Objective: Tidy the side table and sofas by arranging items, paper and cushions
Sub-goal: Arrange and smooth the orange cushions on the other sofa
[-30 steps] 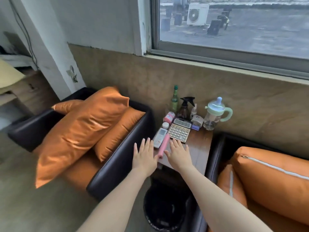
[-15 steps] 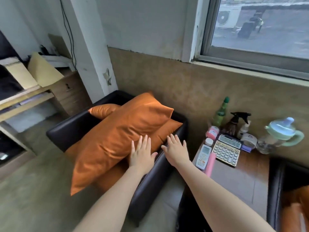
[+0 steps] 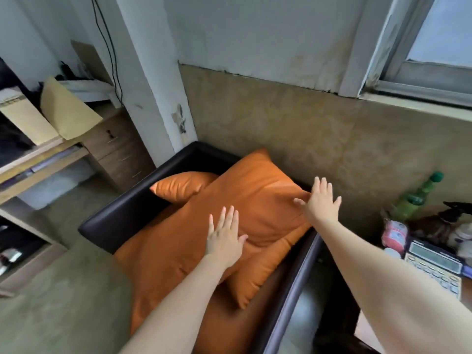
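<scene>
I see the left hand [image 3: 224, 241] flat, fingers straight and slightly spread, palm down over the middle of the large orange cushion [image 3: 229, 200]; whether the palm presses the fabric or only hovers just above it I cannot tell; nothing is gripped. The right hand [image 3: 320, 200] is likewise flat with fingers spread, thumb out to the left, at the cushion's upper right corner; its fingertips reach past the cushion's edge toward the wall; no pinch on the fabric shows.

The large cushion lies tilted across the dark sofa [image 3: 122, 215], its top corner toward the wall, its lower end running toward me over the orange seat; it extends beneath both hands, left hand mid-body, right hand at the corner. A smaller orange cushion [image 3: 184, 185] sits behind it on the left, partly covered; another orange cushion [image 3: 260, 269] lies under its lower right side, against the sofa's right arm.

At the right edge, well apart from both hands, the side table [image 3: 367, 328] carries a calculator [image 3: 434, 264], a green bottle [image 3: 413, 198], a dark spray bottle [image 3: 444, 221] and a pink container [image 3: 394, 235], all blurred.
</scene>
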Action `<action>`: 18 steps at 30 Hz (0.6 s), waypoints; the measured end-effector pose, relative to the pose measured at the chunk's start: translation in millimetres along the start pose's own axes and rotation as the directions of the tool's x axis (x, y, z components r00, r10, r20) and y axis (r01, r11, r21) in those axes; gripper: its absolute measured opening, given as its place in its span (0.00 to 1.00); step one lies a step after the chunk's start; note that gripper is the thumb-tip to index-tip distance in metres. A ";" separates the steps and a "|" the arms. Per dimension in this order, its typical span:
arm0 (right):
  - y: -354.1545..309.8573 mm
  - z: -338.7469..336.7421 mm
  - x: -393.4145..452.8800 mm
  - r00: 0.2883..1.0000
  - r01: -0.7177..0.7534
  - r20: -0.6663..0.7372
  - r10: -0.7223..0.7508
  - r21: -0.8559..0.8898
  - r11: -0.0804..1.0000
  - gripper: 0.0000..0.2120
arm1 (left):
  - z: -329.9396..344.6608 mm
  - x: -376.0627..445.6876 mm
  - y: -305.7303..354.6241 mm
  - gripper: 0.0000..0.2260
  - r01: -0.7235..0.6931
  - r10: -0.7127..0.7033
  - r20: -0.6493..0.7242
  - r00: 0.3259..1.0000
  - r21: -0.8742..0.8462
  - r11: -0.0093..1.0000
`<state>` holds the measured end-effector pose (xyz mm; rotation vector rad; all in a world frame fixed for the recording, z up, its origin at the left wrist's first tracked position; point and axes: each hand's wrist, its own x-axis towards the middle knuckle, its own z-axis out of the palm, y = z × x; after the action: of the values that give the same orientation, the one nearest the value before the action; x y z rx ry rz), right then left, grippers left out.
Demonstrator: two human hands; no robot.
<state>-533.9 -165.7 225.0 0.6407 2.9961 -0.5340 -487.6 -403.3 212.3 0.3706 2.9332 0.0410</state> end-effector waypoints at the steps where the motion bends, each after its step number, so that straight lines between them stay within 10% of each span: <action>1: -2.1 3.1 13.0 0.997 -0.053 0.060 0.054 -0.014 0.998 0.40 | 0.0 10.2 -9.2 0.30 -0.014 0.014 0.007 1.000 0.004 1.000; 4: -14.5 15.4 35.5 0.966 -0.190 0.173 0.191 -0.020 0.982 0.28 | -1.5 43.5 -41.3 0.30 -0.071 0.071 0.019 0.997 -0.013 0.997; 11: -114.6 32.4 19.3 0.950 -0.264 -0.141 0.279 0.118 0.957 0.11 | -33.0 109.9 -121.5 0.31 -0.257 0.257 -0.002 0.966 -0.023 0.966; 18: -283.3 4.0 22.4 0.951 0.033 -0.308 0.018 0.162 0.986 0.10 | -91.4 90.9 -126.8 0.46 -0.410 0.327 -0.330 0.885 -0.225 0.884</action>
<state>-668.5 -400.8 310.9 0.7924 3.2693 -0.7557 -622.0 -503.8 279.6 0.9462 3.0104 0.6201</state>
